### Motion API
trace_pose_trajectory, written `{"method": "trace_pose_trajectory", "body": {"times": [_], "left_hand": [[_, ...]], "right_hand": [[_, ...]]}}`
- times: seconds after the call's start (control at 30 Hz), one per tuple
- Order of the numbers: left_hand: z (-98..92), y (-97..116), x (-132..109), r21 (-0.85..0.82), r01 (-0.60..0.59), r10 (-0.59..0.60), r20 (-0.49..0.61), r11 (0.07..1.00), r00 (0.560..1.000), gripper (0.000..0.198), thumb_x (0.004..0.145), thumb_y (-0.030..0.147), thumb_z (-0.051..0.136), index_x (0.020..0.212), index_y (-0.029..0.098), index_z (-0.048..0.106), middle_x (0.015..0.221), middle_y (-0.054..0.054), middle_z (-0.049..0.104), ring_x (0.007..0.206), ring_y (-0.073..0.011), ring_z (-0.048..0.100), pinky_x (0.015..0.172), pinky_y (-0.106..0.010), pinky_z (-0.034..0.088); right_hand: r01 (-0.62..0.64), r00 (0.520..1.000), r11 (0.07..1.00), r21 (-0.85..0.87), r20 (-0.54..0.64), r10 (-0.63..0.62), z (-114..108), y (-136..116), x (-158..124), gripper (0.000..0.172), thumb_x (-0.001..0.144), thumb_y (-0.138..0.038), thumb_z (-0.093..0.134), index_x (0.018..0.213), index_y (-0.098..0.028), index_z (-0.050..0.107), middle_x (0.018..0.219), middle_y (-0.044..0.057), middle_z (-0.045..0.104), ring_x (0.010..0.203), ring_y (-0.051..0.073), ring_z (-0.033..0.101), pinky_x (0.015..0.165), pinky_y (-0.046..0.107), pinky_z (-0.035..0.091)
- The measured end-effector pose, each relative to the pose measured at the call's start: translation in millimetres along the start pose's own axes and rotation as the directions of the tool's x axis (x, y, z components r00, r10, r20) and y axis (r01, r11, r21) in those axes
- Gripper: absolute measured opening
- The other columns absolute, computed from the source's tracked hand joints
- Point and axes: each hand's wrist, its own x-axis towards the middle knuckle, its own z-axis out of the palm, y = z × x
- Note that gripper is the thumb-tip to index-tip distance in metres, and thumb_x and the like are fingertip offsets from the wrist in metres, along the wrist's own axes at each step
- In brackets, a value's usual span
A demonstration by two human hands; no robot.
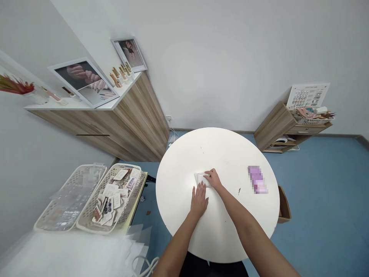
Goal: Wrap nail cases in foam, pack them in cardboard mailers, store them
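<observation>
two hands [198,202] on one white packet [201,179]

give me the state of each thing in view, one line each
right hand, fingers resting on the sheet
folded white sheet, flat on the white table
left hand, palm down, fingers spread
pink item, pixelated, lying on the table
perforated plastic basket, full of paper cards
second perforated basket, holding clear plastic

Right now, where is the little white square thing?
In the head view, the white pad lies near the middle of the round white table, touching the right hand, just ahead of the left hand.
</observation>
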Motion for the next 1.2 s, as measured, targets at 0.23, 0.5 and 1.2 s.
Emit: {"method": "trace_pose_trajectory", "body": {"times": [0.23, 0.5, 1.2], "left_hand": [[8.1, -4.4, 1.1, 0.074, 0.002, -0.008, 0.074, 0.997, 0.997, 0.070, 0.094, 0.026, 0.033, 0.154, 0.015, 0.000, 0.161, -0.010, 0.013, 0.149, -0.0250, 0.009, 0.118, -0.053, 0.016], [7.8, -20.3, 10.0, 0.100, -0.062, 0.048, 0.140, 0.993, 0.989, 0.072, 0.090, 0.021, 0.034, 0.154, 0.017, 0.002, 0.162, -0.006, 0.007, 0.149, -0.0220, 0.002, 0.119, -0.050, 0.014], [-134.3, -61.6, -179.5, -0.211, 0.602, -0.635, -0.158, 0.770, 0.756, 0.035, 0.090, 0.016, 0.042, 0.118, 0.021, 0.062, 0.116, -0.007, 0.067, 0.108, -0.0207, 0.062, 0.100, -0.038, 0.047]], "right_hand": [[0.213, 0.952, 0.937, -0.277, -0.158, -0.263, 1.9, -1.1, -48.6, 0.033, 0.095, -0.025, 0.040, 0.123, -0.020, 0.056, 0.121, 0.012, 0.055, 0.112, 0.025, 0.053, 0.093, 0.042, 0.049], [0.397, 0.916, 0.734, -0.551, 0.188, -0.354, 10.0, 26.6, -91.2, 0.065, 0.086, -0.006, 0.029, 0.151, -0.011, 0.027, 0.156, 0.014, 0.029, 0.144, 0.024, 0.025, 0.113, 0.047, 0.032], [0.822, 0.567, 0.515, -0.244, 0.435, -0.699, 78.4, -128.6, -66.6, 0.036, 0.091, -0.021, 0.040, 0.122, -0.014, 0.057, 0.128, 0.017, 0.057, 0.113, 0.029, 0.056, 0.097, 0.045, 0.045]]}}
